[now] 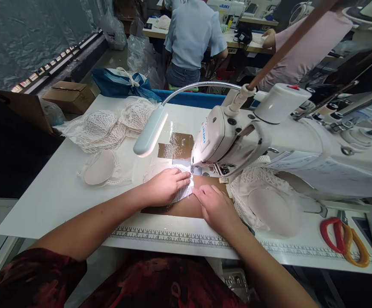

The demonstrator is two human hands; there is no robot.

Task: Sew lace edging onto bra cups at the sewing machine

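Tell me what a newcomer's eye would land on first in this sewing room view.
First comes the brightly lit spot at the centre, where the left hand and right hand press a piece of white lace flat beside the needle of the white sewing machine, under a gooseneck lamp. Next, the pile of lace bra cups at the table's far left, and the red and orange scissors at the right.

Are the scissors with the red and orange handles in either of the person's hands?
No: the scissors lie on the table's right end, while the left hand and right hand press white lace fabric by the sewing machine.
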